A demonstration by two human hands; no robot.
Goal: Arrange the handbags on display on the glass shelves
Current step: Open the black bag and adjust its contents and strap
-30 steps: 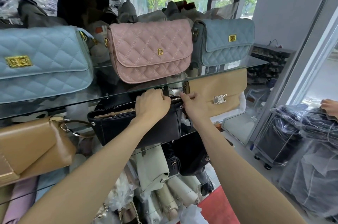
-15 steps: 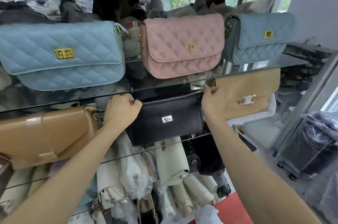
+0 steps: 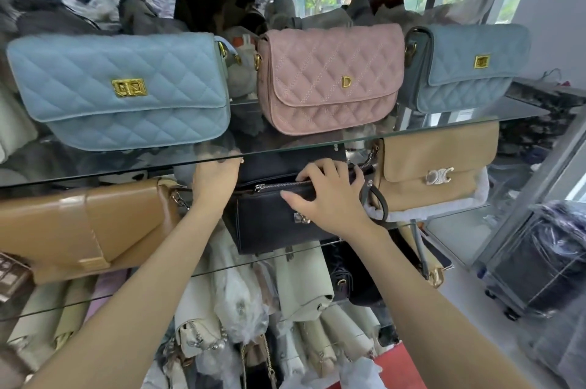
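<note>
Black handbag (image 3: 272,223) sits on the middle glass shelf (image 3: 450,214) between two tan bags — right hand (image 3: 329,198) curls its grip over the zipper top, left hand (image 3: 215,179) reaches behind its left end, grip unclear. Upper glass shelf (image 3: 126,166) edge overhangs both hands.

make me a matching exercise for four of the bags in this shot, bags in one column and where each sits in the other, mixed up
Bags:
1. pink quilted bag
2. black bag
3. large light blue quilted bag
4. tan bag with silver clasp

Places:
A. upper glass shelf, left end
B. lower shelf, middle, under both hands
C. lower shelf, right end
D. upper glass shelf, middle

Pairs: 1-D, 2-B, 3-A, 4-C
</note>
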